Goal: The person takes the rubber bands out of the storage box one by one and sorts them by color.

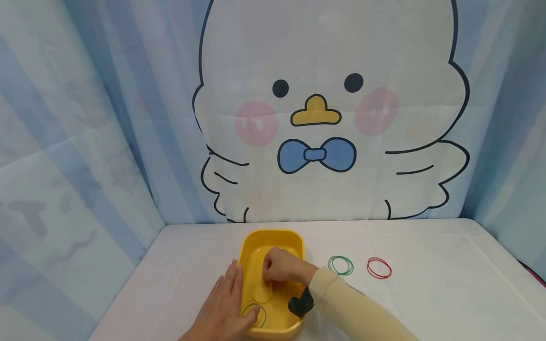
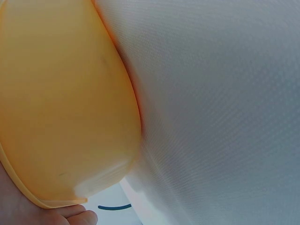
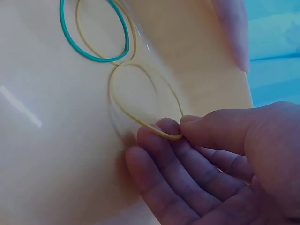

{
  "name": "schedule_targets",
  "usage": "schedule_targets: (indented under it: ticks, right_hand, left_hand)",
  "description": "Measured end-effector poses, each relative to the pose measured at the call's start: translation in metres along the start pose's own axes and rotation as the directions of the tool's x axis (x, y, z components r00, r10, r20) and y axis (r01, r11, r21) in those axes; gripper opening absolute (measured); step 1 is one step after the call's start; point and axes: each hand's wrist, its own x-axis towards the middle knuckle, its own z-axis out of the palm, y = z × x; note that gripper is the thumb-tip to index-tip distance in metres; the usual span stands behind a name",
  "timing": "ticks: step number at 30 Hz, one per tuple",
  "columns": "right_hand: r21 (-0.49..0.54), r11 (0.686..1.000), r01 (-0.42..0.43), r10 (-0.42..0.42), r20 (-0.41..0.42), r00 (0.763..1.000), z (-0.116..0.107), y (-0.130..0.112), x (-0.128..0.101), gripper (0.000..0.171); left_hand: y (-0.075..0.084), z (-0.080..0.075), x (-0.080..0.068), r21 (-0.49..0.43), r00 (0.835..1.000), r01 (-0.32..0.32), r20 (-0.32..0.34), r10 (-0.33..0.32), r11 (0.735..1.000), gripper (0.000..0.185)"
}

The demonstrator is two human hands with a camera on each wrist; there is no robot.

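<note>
A yellow plastic tray sits lengthwise before me. My right hand reaches into it and pinches a yellow rubber band between thumb and fingertips, as the right wrist view shows. The band hangs as a loose loop over the tray floor. Close beyond it lie a green rubber band and another yellow rubber band, overlapping each other. My left hand rests along the tray's left rim with its fingers straight. Its thumb reaches over the rim, above the bands in the near left corner.
Right of the tray, green rubber bands and red rubber bands lie in separate groups on the white table. A dark heart-shaped piece shows at the tray's right side. Behind hangs a curtain with a cartoon bird.
</note>
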Motion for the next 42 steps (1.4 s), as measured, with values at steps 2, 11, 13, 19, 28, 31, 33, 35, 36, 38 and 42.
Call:
schedule_targets:
  ticks: [2,11,13,19,28,31,33,35,36,38,42]
  right_hand:
    - [0.031,1.0,-0.001,0.001,0.006,1.0,-0.001,0.001,0.0,0.011]
    - [0.118,0.993,-0.014,0.008,0.049,0.999,-0.005,0.0,-0.003,0.005]
    - [0.134,0.991,-0.013,0.006,0.053,0.999,-0.006,0.0,-0.003,0.006]
    - [0.178,0.984,-0.011,-0.003,0.079,0.997,-0.009,0.0,-0.004,0.007]
    - [0.22,0.975,-0.026,0.004,0.1,0.995,-0.016,0.001,-0.004,0.009]
    - [0.243,0.97,-0.019,-0.008,0.107,0.994,-0.017,0.002,-0.005,0.01]
    - [0.259,0.966,-0.015,-0.014,0.11,0.994,-0.019,0.003,-0.005,0.011]
    - [0.276,0.961,-0.006,-0.025,0.112,0.993,-0.02,0.004,-0.006,0.012]
    - [0.283,0.959,-0.002,-0.032,0.113,0.993,-0.021,0.004,-0.006,0.013]
    - [0.294,0.956,0.012,-0.048,0.117,0.992,-0.023,0.005,-0.007,0.015]
    - [0.319,0.948,0.022,-0.064,0.124,0.99,-0.029,0.006,-0.01,0.017]
  left_hand:
    - [0.0,0.0,0.0,0.001,1.0,0.0,-0.003,0.0,1.0,0.095]
    - [0.001,0.001,0.0,0.003,1.0,0.0,-0.004,0.0,1.0,0.095]
    - [0.001,0.001,0.0,0.004,1.0,0.0,-0.006,0.0,1.0,0.095]
    - [0.002,0.001,0.0,0.017,1.0,0.003,-0.014,-0.003,1.0,0.094]
    - [0.002,0.001,0.0,0.03,1.0,0.002,-0.022,-0.002,1.0,0.095]
    - [0.001,0.001,0.001,0.03,1.0,-0.006,-0.028,0.006,1.0,0.096]
    - [0.001,0.001,0.0,0.028,0.999,-0.01,-0.031,0.011,1.0,0.095]
    - [0.0,0.001,0.0,0.029,0.999,-0.016,-0.036,0.017,0.999,0.095]
    - [0.0,0.001,0.0,0.027,0.999,-0.017,-0.036,0.018,0.999,0.095]
    - [0.0,0.002,-0.001,0.026,0.999,-0.016,-0.036,0.017,1.0,0.095]
    - [0.001,0.001,-0.001,0.025,0.999,-0.006,-0.032,0.007,1.0,0.095]
